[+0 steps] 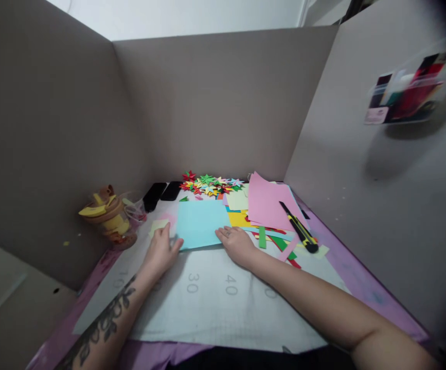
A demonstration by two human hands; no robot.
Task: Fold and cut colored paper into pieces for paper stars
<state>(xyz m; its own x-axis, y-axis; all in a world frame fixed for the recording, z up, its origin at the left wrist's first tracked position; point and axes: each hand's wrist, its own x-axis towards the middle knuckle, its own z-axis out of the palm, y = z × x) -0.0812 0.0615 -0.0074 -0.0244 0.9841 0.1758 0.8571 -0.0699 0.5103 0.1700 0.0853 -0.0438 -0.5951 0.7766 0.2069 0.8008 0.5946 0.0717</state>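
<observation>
A light blue sheet of paper (201, 223) lies on the white mat, its near edge slightly raised off the surface. At its lower left corner is my left hand (163, 252), thumb and fingers spread apart, the thumb by the corner. My right hand (236, 244) rests with its fingers laid flat on the lower right corner. To the right, a pink sheet (265, 200) sits on a stack of papers, and a black and yellow utility knife (300, 228) lies across its corner.
Folded paper stars (211, 184) are heaped at the back. Coloured paper strips (277, 244) lie right. Two phones (163, 192) and a brown-yellow cup (112, 218) stand left. Grey panels (223, 103) enclose three sides; a clear holder (408, 97) hangs right.
</observation>
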